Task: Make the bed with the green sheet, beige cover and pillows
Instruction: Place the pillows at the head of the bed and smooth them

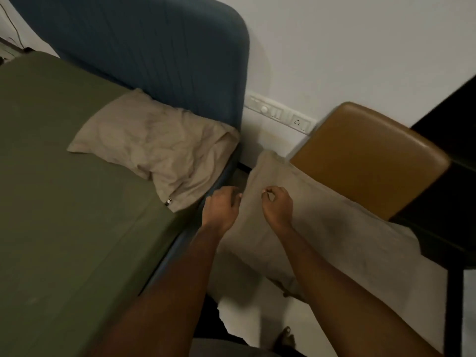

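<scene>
Pillow (322,222) on the chair (368,155) is looking soft, light; my left fingers (235,196) are gripping its edge, right fingers (271,194) curling, hold unclear.

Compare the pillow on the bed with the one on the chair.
Bed pillow lies flat on the green sheet by the headboard; chair pillow leans tilted against the chair. Bed pillow is untouched; left hand and right hand are at the chair pillow's top end. Both are crumpled beige.
</scene>
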